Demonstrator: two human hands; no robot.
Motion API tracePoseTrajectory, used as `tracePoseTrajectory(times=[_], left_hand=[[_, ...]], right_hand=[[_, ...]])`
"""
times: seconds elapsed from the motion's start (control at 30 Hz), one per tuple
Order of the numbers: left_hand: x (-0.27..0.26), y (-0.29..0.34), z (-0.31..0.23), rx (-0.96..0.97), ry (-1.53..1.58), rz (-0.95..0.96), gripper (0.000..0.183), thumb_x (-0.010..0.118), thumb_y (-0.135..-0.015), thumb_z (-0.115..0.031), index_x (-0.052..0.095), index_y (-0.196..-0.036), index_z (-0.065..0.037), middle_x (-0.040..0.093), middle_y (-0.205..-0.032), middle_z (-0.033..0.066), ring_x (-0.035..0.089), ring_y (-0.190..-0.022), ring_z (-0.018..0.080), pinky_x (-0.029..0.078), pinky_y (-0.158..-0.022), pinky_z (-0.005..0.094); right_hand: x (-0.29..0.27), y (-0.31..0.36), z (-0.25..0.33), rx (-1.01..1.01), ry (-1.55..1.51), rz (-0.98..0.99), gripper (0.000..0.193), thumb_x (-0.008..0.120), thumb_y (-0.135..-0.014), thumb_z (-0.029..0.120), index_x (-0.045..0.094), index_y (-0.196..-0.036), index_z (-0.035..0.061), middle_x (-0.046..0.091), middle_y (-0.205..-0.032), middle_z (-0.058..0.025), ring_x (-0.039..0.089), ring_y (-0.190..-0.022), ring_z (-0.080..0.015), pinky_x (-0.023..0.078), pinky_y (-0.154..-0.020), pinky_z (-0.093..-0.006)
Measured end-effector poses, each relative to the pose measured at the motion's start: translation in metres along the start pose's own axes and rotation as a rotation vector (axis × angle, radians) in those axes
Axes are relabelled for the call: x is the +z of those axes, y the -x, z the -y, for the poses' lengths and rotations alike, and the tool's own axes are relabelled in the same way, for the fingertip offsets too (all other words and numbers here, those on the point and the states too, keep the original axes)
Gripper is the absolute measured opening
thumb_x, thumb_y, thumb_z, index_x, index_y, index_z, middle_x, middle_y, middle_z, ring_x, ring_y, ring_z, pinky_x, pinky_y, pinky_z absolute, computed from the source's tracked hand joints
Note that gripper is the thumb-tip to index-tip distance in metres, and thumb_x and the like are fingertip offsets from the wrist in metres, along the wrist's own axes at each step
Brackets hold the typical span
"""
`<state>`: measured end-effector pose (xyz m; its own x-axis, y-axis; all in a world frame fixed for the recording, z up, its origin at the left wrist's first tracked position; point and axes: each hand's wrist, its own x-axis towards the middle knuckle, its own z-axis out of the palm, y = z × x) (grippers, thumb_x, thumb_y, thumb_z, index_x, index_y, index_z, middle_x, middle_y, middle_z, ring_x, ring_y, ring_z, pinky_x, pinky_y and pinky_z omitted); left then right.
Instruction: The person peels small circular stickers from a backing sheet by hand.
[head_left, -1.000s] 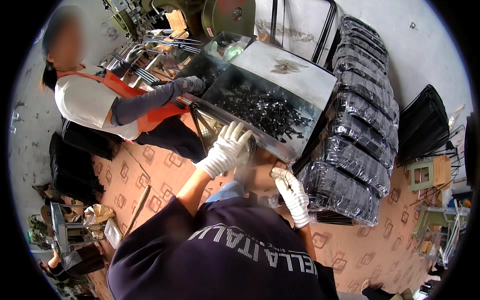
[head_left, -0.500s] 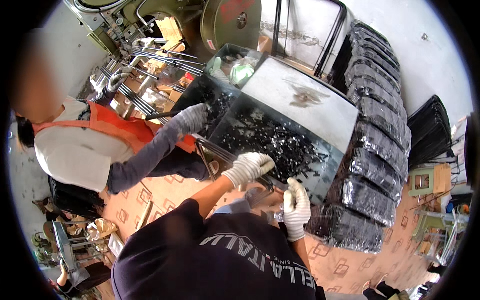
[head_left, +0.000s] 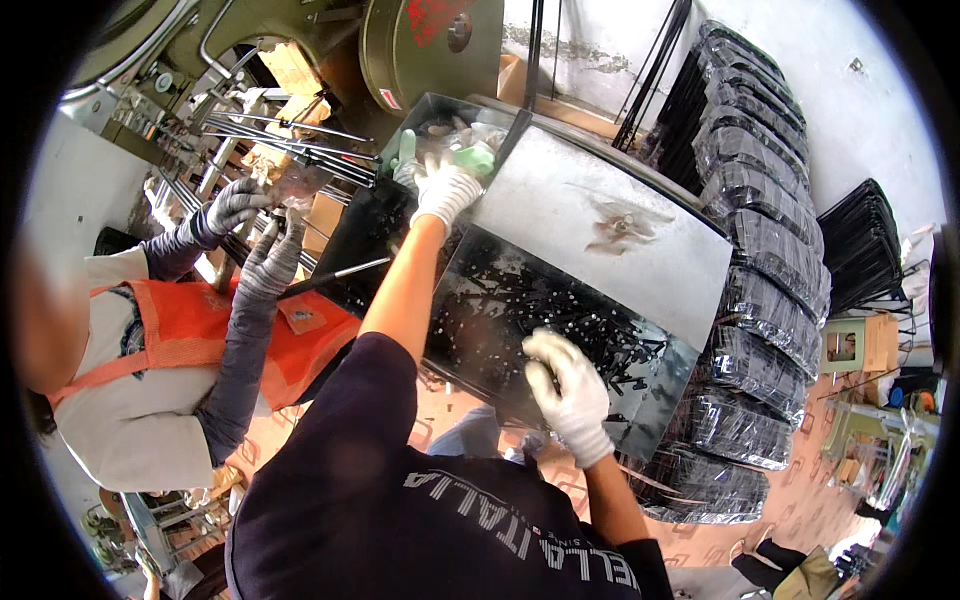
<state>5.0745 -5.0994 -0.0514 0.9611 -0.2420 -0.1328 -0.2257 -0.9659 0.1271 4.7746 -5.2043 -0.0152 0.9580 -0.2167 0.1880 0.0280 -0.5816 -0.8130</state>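
Observation:
My left hand, in a striped white knit glove, reaches into the far-left compartment of a dark metal tray. Its fingers are stretched out at a pale green and white bundle and other pale things I cannot make out. Over the near compartment hangs my right hand, gloved in white, its fingers loosely bent and apart from the thumb. I see nothing in it. Beneath and beyond it, many small black parts lie scattered, some long and thin.
At left a co-worker in an orange apron holds grey-gloved hands close together. A thin rod crosses the tray's left part. Plastic-wrapped black stacks line the right side. A green machine wheel and metal rods stand behind.
My left hand has moved from the near edge to the far-left compartment. My right hand has come up over the black parts. The co-worker's near hand has drawn back from the tray.

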Motion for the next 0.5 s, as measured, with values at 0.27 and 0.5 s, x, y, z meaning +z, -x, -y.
tracePoseTrajectory(times=[0.27, 0.5], left_hand=[[0.032, -0.006, 0.043, -0.061, 0.141, -0.529, 0.046, 0.055, -0.077, -0.027, 0.052, -0.123, -0.022, 0.042, -0.135, 0.0113, 0.041, -0.120, 0.0333, 0.031, -0.093, 0.0593], [0.013, 0.006, 0.044, -0.002, -0.245, -0.228, 0.051, 0.049, -0.080, -0.028, 0.045, -0.130, -0.020, 0.029, -0.143, 0.0127, 0.041, -0.118, 0.0443, 0.033, -0.095, 0.0545]], right_hand=[[0.052, -0.146, -0.027, -0.144, 0.487, 0.271, 0.055, 0.058, -0.080, 0.033, 0.044, -0.127, 0.0093, 0.035, -0.138, -0.0161, 0.027, -0.132, -0.0304, 0.016, -0.109, -0.0496], [0.073, -0.170, -0.048, -0.222, 0.648, 0.246, 0.075, 0.066, -0.071, 0.030, 0.033, -0.137, 0.0205, 0.027, -0.143, -0.0165, 0.022, -0.133, -0.0344, 0.011, -0.107, -0.0541]])
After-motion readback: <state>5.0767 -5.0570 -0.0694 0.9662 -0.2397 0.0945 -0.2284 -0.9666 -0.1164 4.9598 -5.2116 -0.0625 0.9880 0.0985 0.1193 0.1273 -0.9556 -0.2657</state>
